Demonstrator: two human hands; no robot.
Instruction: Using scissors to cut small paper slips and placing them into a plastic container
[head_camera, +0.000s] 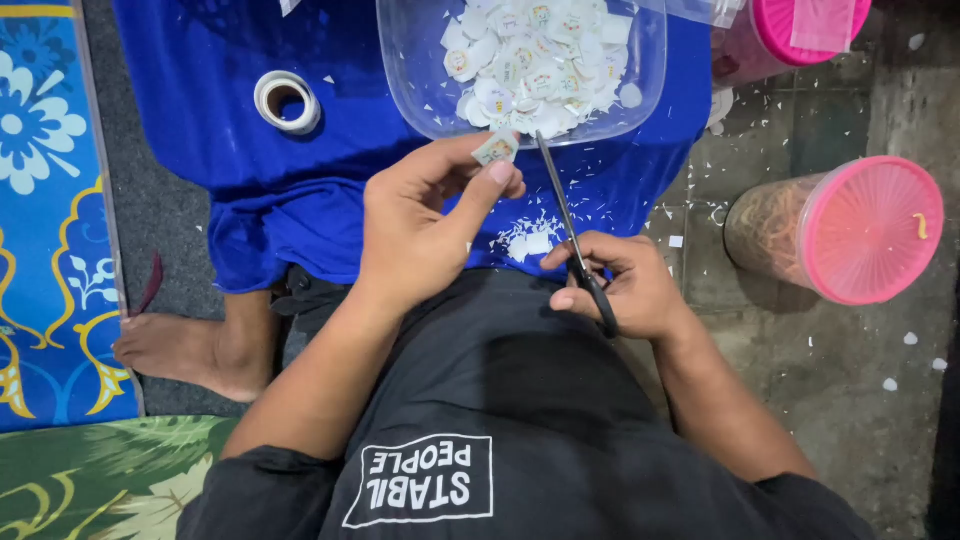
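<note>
1. Between my hands: left hand (420, 225) pinches a small printed paper cutout (496, 149) at its fingertips.
2. Right hand (620, 285) grips the scissors (570, 225), blades closed, tip just beside the cutout.
3. Beyond both: clear tub (400, 70) of cutouts; I judge trimming close, turning the paper, works best.

i see a small cut label (496, 148) pinched in my left hand (420, 225), a heap of round white labels (535, 60) in the clear tub (420, 70), and two pink-lidded jars (835, 230) at right.
</note>
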